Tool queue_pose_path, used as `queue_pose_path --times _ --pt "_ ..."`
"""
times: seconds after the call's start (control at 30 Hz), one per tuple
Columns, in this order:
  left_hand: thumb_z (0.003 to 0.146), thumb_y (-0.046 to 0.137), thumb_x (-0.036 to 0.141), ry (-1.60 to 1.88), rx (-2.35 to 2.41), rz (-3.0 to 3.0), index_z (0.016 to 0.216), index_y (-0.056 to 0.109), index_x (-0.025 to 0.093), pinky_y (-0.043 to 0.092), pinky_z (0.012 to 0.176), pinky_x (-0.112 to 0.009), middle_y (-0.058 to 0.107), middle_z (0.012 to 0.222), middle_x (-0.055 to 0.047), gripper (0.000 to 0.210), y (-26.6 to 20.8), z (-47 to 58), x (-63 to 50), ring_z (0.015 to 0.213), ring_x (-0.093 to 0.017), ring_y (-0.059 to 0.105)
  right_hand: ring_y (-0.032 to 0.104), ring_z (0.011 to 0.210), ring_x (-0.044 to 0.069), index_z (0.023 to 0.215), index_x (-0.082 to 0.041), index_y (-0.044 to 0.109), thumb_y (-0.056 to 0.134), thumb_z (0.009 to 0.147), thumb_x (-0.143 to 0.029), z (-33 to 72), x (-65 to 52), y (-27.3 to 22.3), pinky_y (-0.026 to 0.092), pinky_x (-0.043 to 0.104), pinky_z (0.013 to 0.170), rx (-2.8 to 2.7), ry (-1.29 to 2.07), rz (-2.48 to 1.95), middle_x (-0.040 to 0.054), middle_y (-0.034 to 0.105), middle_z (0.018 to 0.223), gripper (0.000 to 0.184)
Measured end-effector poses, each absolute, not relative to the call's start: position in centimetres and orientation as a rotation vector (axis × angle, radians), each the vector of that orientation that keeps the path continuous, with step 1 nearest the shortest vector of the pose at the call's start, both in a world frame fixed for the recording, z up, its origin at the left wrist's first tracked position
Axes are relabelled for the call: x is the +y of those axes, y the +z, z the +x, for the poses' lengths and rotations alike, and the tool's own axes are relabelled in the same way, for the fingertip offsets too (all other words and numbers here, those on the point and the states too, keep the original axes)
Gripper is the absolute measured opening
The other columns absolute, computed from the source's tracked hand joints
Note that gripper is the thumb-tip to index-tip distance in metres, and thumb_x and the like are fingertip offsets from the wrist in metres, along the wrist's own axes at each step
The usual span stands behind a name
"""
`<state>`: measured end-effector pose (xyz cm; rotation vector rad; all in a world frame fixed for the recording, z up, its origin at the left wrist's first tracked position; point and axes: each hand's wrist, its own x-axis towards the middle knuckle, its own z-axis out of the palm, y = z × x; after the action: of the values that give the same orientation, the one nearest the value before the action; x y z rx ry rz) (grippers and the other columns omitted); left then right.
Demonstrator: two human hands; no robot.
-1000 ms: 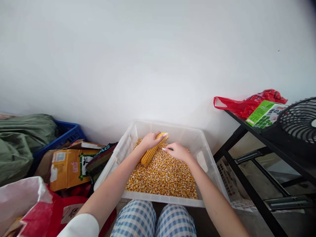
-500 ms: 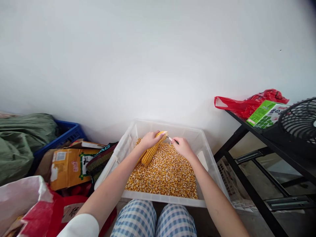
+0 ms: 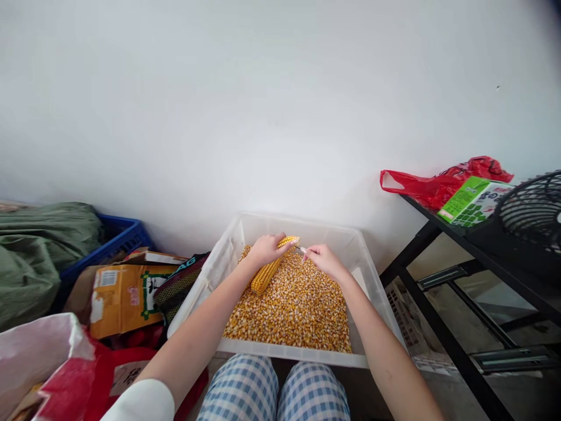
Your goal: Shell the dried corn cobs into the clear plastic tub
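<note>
My left hand [image 3: 268,248] is wrapped round an ear of corn [image 3: 287,241], whose tip points up and to the right. In my right hand [image 3: 323,258] a thin dark pointed tool [image 3: 299,248] is pinched, its end at the tip of that ear; what kind of tool it is I cannot make out. A second ear of corn [image 3: 265,278] lies below my left hand on a heap of loose yellow kernels [image 3: 293,310]. The heap fills much of a clear plastic bin [image 3: 298,352] in front of my knees.
Left of the bin stand a torn cardboard box [image 3: 125,295], a mesh bag [image 3: 184,286], a blue crate [image 3: 127,231] and a red-and-white sack [image 3: 65,362]. At right, a black metal frame [image 3: 432,292] carries a red plastic bag [image 3: 421,187], a green-and-white carton [image 3: 471,202] and a fan [image 3: 534,210].
My right hand has shifted slightly down and tilted, bringing the tool lower against the tip of the ear. The left hand keeps its hold almost in place.
</note>
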<state>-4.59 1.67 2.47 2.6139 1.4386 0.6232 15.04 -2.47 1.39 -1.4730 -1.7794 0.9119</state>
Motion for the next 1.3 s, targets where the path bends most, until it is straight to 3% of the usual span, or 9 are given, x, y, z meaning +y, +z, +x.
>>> queue_pose_path --times 0.23,0.77,0.9,1.0,1.3 --pt "0.082 0.021 0.063 0.535 1.469 2.741 0.085 0.057 0.020 0.030 0.054 -0.025 0.063 0.065 -0.006 0.056 2.0 -4.5 1.8 0.067 -0.022 0.060 0.033 0.043 0.008 0.064 -0.014 0.061 0.041 0.080 -0.044 14.9 -2.5 1.6 0.022 0.021 0.046 -1.932 0.820 -1.526 -0.0039 0.039 0.045 0.039" --pt "0.078 0.027 0.066 0.365 1.243 2.993 0.079 0.060 0.021 0.029 0.051 -0.026 0.063 0.065 -0.007 0.056 0.9 -4.5 2.0 0.060 -0.021 0.059 0.028 0.045 0.007 0.069 -0.012 0.065 0.045 0.079 -0.042 16.9 -1.4 1.2 0.022 0.020 0.047 -2.254 1.015 -1.437 -0.0045 0.041 0.047 0.038" --pt "0.078 0.029 0.065 0.473 1.220 2.970 0.083 0.059 0.021 0.030 0.053 -0.026 0.062 0.069 -0.006 0.053 1.4 -3.9 1.8 0.063 -0.020 0.059 0.042 0.050 0.008 0.072 -0.013 0.069 0.053 0.076 -0.036 15.1 -2.1 0.3 0.029 0.020 0.050 -2.439 1.107 -1.399 -0.0016 0.057 0.056 0.028" --pt "0.080 0.029 0.062 0.726 1.321 2.836 0.093 0.057 0.022 0.032 0.056 -0.025 0.063 0.078 -0.005 0.050 2.1 -3.5 1.6 0.070 -0.019 0.059 0.048 0.053 0.010 0.066 -0.015 0.069 0.059 0.070 -0.025 13.2 -2.6 -0.8 0.032 0.020 0.052 -2.680 1.202 -1.397 -0.0005 0.062 0.060 0.015" --pt "0.079 0.024 0.066 1.032 1.210 1.710 0.073 0.053 0.018 0.039 0.052 -0.026 0.056 0.056 -0.002 0.056 1.0 -3.9 2.7 0.056 -0.017 0.057 0.055 0.061 0.015 0.076 -0.013 0.066 0.039 0.086 -0.034 15.1 -1.6 -1.1 0.034 0.023 0.056 -2.402 0.614 -1.761 0.0076 0.065 0.073 0.035"
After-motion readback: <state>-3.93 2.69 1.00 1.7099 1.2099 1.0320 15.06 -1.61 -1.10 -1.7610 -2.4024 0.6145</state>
